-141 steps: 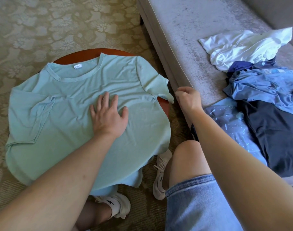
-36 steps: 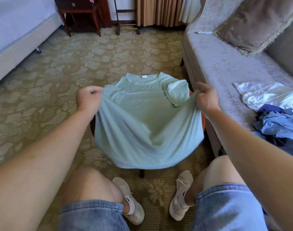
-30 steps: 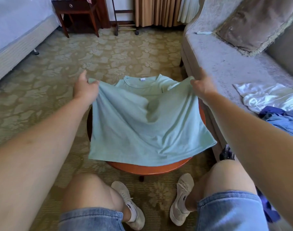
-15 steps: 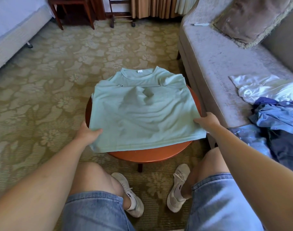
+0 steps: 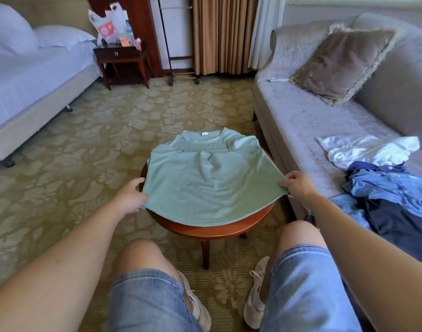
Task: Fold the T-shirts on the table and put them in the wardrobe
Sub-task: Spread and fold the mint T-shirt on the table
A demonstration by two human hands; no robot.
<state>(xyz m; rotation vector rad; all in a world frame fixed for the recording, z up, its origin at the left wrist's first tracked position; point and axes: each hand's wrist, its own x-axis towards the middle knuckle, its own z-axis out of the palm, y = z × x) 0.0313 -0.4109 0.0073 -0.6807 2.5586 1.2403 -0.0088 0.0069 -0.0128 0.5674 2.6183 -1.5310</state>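
Note:
A mint-green T-shirt (image 5: 212,185) lies on the small round wooden table (image 5: 219,230), folded in half with its sleeves tucked in and its collar at the far side. My left hand (image 5: 130,197) pinches the near left corner of the fold. My right hand (image 5: 297,185) pinches the near right corner. Both corners are lifted slightly off the tabletop. More T-shirts, a white one (image 5: 365,149), a light blue one (image 5: 387,188) and a dark one (image 5: 397,219), lie in a heap on the sofa.
A grey sofa (image 5: 301,121) with a brown cushion (image 5: 341,63) runs along the right. A bed (image 5: 25,75) stands at the left, a dark nightstand (image 5: 122,61) with bags behind it. Patterned carpet (image 5: 85,144) surrounds the table. My knees and shoes are just below the table.
I folded the lower half of the green shirt up over its chest, then brought both hands back to the near corners. The view has tilted up to show more of the room.

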